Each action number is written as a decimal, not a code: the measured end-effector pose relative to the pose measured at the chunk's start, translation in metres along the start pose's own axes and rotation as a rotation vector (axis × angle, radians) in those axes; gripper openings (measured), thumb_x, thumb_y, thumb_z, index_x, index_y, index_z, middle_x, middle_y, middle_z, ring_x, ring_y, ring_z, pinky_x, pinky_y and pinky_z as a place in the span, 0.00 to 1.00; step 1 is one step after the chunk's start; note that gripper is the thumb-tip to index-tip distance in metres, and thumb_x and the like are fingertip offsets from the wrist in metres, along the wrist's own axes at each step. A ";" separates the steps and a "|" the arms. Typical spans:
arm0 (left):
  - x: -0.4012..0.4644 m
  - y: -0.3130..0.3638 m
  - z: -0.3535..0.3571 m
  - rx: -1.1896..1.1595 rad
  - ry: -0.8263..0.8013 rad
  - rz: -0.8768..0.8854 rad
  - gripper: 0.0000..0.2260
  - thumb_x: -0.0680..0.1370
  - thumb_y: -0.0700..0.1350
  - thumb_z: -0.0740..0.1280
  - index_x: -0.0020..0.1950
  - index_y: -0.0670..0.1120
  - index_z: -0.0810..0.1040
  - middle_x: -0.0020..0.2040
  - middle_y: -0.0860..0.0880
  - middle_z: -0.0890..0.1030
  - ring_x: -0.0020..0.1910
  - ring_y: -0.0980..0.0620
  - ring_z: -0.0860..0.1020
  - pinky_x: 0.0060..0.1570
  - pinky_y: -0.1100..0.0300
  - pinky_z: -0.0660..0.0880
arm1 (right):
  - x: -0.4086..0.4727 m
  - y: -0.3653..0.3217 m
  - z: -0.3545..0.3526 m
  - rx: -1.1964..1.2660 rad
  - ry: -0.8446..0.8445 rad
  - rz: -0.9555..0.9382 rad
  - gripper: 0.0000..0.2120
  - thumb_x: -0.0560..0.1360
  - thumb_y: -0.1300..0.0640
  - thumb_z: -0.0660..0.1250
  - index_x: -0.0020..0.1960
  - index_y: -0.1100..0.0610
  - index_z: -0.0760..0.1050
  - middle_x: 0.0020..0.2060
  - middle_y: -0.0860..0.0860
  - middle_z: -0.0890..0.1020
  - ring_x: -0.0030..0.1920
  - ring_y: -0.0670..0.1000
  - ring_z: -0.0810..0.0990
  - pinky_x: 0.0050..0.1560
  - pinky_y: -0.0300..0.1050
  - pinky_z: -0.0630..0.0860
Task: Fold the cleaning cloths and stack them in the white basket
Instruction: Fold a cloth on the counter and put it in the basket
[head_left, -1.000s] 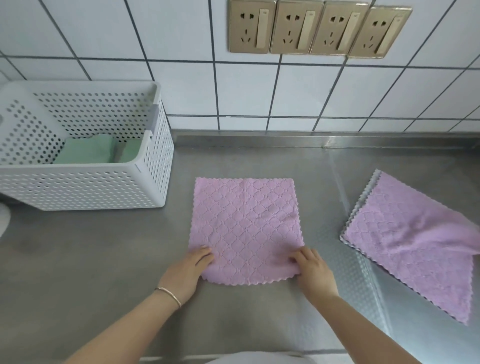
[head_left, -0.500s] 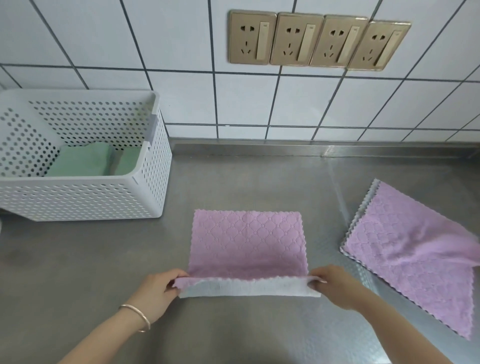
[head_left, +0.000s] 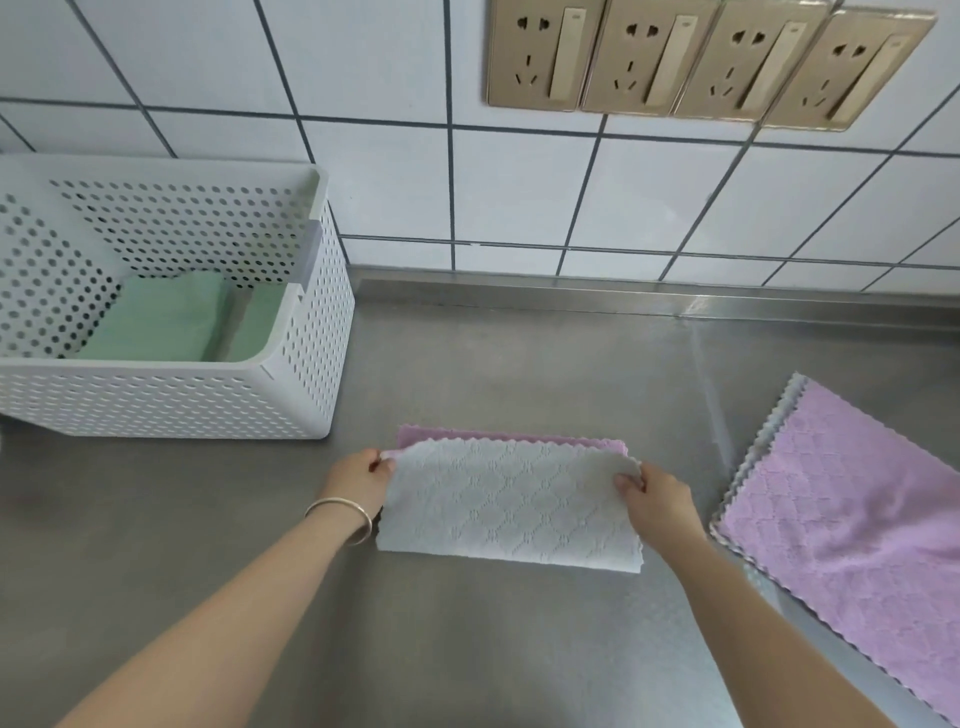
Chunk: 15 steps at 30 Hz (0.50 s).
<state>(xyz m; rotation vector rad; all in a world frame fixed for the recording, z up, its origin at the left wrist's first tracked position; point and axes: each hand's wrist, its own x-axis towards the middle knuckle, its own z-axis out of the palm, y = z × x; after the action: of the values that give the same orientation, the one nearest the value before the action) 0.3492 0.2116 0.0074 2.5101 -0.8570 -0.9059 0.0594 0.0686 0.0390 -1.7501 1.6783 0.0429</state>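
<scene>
A purple cleaning cloth (head_left: 509, 501) lies folded in half on the steel counter, its pale grey underside up and a purple strip showing along the far edge. My left hand (head_left: 358, 480) pinches the folded-over left corner. My right hand (head_left: 657, 499) pinches the right corner. The white perforated basket (head_left: 171, 400) stands at the back left, with folded green cloths (head_left: 156, 319) inside. Another purple cloth (head_left: 852, 525) lies spread out at the right, one corner rumpled.
The steel counter (head_left: 467, 649) runs to a tiled wall at the back with a raised metal lip (head_left: 623, 293). Several gold wall sockets (head_left: 701, 57) sit high on the tiles. A gold bangle (head_left: 343, 512) circles my left wrist.
Both hands lifted the cloth's near edge and carried it over to the far edge, folding the cloth in half so the grey underside now faces up.
</scene>
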 end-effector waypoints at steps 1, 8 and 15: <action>0.004 0.003 0.001 0.006 0.010 -0.017 0.12 0.80 0.46 0.58 0.52 0.40 0.77 0.49 0.41 0.80 0.45 0.43 0.76 0.43 0.57 0.69 | 0.002 -0.001 0.002 -0.003 0.013 0.005 0.08 0.79 0.56 0.58 0.46 0.60 0.71 0.35 0.53 0.74 0.36 0.54 0.72 0.35 0.45 0.65; 0.017 0.008 0.011 0.052 0.067 -0.074 0.12 0.79 0.47 0.59 0.51 0.40 0.78 0.49 0.39 0.81 0.48 0.41 0.77 0.43 0.58 0.67 | 0.015 0.002 0.013 0.004 0.086 0.041 0.10 0.79 0.57 0.59 0.40 0.58 0.69 0.31 0.52 0.73 0.36 0.55 0.72 0.35 0.44 0.65; 0.022 0.007 0.016 0.037 0.122 -0.094 0.13 0.79 0.50 0.61 0.52 0.42 0.79 0.49 0.41 0.81 0.49 0.42 0.77 0.46 0.58 0.69 | 0.024 0.003 0.022 0.019 0.148 0.102 0.10 0.79 0.56 0.58 0.49 0.61 0.75 0.45 0.59 0.80 0.43 0.57 0.75 0.43 0.45 0.71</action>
<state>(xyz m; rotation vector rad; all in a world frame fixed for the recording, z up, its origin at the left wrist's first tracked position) 0.3498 0.1904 -0.0113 2.6262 -0.7299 -0.7620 0.0700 0.0593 0.0092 -1.6877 1.8679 -0.0570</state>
